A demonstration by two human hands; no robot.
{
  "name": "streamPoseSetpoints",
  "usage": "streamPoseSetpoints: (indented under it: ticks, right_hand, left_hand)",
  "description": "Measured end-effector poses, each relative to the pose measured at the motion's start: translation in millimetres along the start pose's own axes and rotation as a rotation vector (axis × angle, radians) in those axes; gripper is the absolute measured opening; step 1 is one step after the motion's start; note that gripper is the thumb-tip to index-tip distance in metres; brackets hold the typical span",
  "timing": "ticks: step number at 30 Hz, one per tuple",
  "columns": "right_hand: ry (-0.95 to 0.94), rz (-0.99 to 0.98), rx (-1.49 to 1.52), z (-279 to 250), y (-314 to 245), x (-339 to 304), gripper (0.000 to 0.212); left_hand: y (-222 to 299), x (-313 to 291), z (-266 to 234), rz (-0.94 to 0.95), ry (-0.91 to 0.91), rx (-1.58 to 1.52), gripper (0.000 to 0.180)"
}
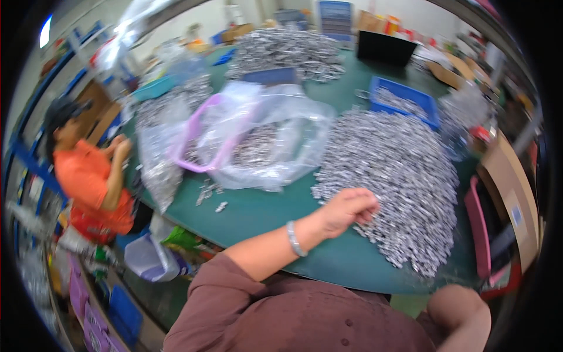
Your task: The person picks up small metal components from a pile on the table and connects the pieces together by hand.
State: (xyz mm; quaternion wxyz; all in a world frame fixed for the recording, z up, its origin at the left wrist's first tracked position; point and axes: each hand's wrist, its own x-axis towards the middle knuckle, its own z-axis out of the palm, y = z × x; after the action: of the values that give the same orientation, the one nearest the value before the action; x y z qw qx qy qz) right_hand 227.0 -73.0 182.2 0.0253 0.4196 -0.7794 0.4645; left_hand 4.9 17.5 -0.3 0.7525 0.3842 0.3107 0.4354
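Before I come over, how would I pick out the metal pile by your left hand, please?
On the green table, look right of the clear plastic bag. The broad silvery pile of metal parts lies in front of the blue tray; unlike the far pile, it has the left hand at its edge.

Your green tabletop bears, nearest you at right, a broad heap of small silvery parts; beyond, a blue tray; farther, a second heap; left, loose pieces.
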Motion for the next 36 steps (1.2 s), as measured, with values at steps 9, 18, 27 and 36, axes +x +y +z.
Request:
streamPoseSetpoints:
  ticks: [9, 18, 27, 36]
  right_hand:
    - [1.376, 0.916, -0.639, -18.2, 96.8, -100.6, 0.019]
    - [1.408, 0.914, -0.470, -11.1, 145.5, -109.2, 0.015]
    - [1.703, 0.758, 0.142, -2.6, 157.3, -118.7, 0.016]
    - [1.701, 0.728, 0.230, 2.0, 164.1, -124.1, 0.017]
  left_hand:
    - [13.1, 15.9, 2.6, 0.253, -0.038, 0.246, 0.015]
    - [4.1, 9.7, 0.6, 0.294, -0.052, 0.357, 0.024]
    - [1.3, 6.9, -1.2, 0.193, -0.009, 0.073, 0.026]
    - [0.7, 3.8, 3.1, 0.214, -0.003, 0.094, 0.020]
